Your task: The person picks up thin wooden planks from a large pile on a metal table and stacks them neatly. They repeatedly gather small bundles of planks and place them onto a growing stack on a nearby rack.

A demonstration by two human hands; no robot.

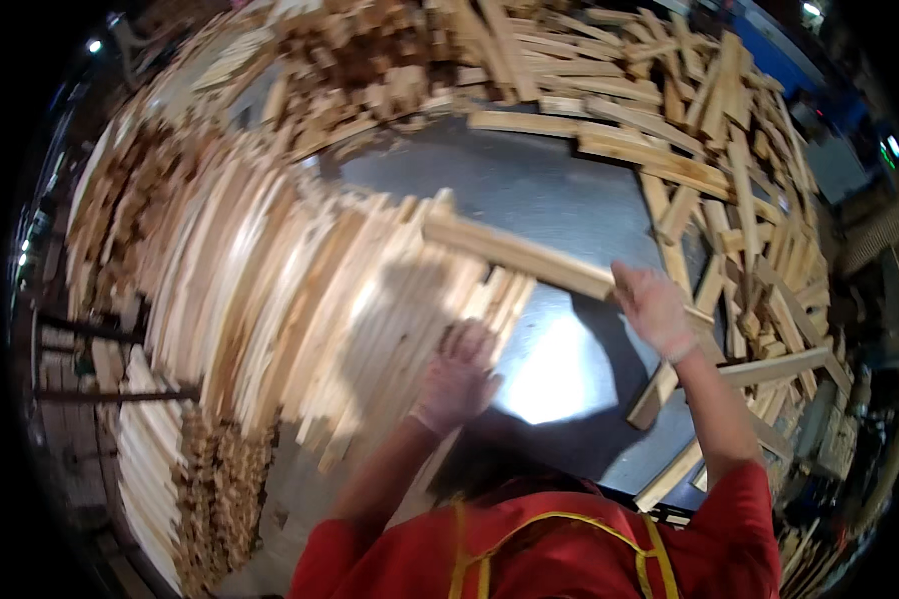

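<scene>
A smooth grey metal desk [489,170] throws back a white glare [559,369]. Beyond it the room is dim, with a small bright lamp [94,46] at upper left and another light [812,8] at upper right. A blue panel [794,55] stands at far right; a dark metal frame [120,396] stands at left.

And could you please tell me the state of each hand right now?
Left hand: open, palm down on the row of wooden strips.
Right hand: closed, holding a single slanting wooden piece.
</scene>
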